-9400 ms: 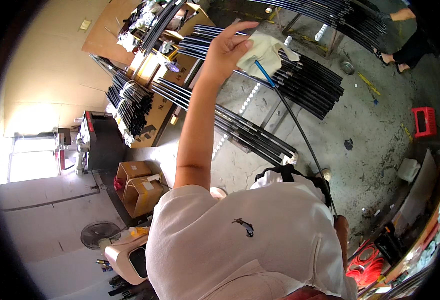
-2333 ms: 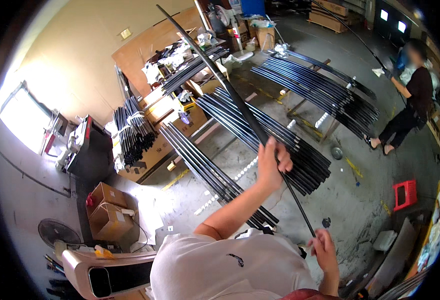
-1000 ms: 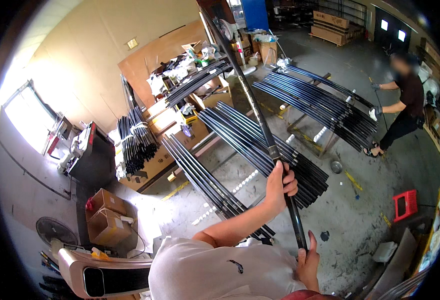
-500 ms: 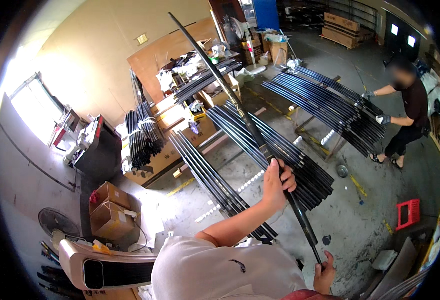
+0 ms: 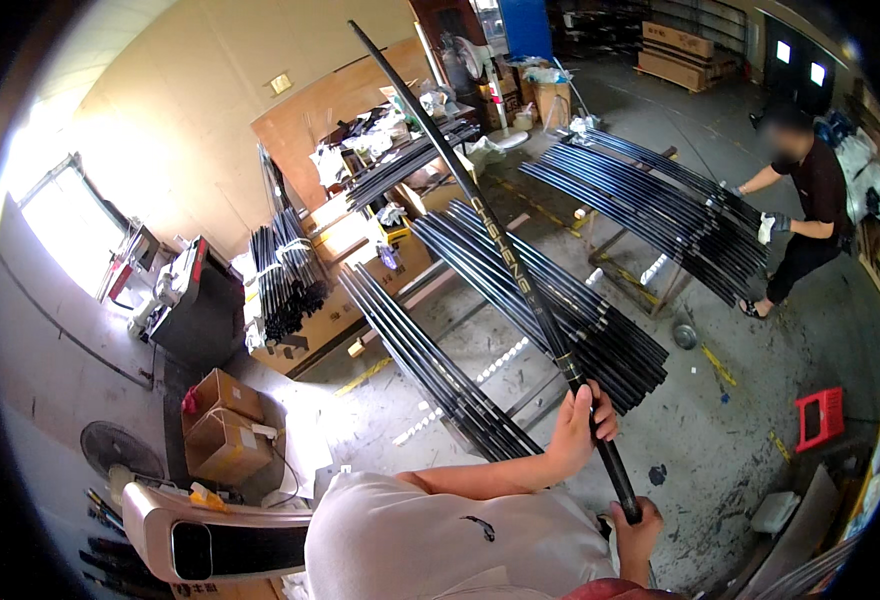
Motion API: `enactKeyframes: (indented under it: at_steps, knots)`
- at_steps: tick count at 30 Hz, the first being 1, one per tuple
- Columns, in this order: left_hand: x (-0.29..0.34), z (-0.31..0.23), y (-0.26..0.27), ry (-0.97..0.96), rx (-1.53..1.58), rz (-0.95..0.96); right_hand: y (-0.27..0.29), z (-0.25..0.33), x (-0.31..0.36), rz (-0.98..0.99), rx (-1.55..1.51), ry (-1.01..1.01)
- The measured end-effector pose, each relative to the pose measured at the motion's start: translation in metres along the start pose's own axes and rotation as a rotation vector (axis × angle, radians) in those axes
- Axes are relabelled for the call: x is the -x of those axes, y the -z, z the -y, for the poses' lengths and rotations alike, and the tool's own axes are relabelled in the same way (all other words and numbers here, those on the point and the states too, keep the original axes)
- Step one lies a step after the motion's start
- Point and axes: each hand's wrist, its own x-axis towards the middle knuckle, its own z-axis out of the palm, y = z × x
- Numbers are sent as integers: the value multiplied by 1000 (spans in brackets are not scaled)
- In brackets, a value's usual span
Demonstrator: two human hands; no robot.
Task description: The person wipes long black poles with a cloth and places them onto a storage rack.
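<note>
Black, a long pole (image 5: 526, 290) is held aslant, seen across the rows of rods (image 5: 622, 345); its shaft is enclosed by the left hand's (image 5: 572, 432) grip, its lower end clasped by the right hand's (image 5: 638, 535).

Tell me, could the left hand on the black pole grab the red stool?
Probably not: the left hand is closed around the black pole, and the red stool sits on the floor off to the right, seemingly beyond arm's reach.
</note>
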Motion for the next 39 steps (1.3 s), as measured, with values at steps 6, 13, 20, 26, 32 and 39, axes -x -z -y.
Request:
enactKeyframes:
  at_steps: [6,13,20,26,32,39]
  knots:
    - [-15,-15,2,-66,-37,-31,26,-16,24,100,-60,-217]
    - [-20,-16,7,-62,9,-43,24,-21,28,99,64,-307]
    - [23,22,18,-1,-5,19,8,-14,18,96,55,-203]
    - [27,21,18,13,-223,62,10,-22,14,-47,104,-84]
    - [-51,-59,17,-118,-109,-176,12,-112,65,-20,230,-246]
    - [-124,-132,55,-101,-62,-198,30,-198,154,-68,368,-286]
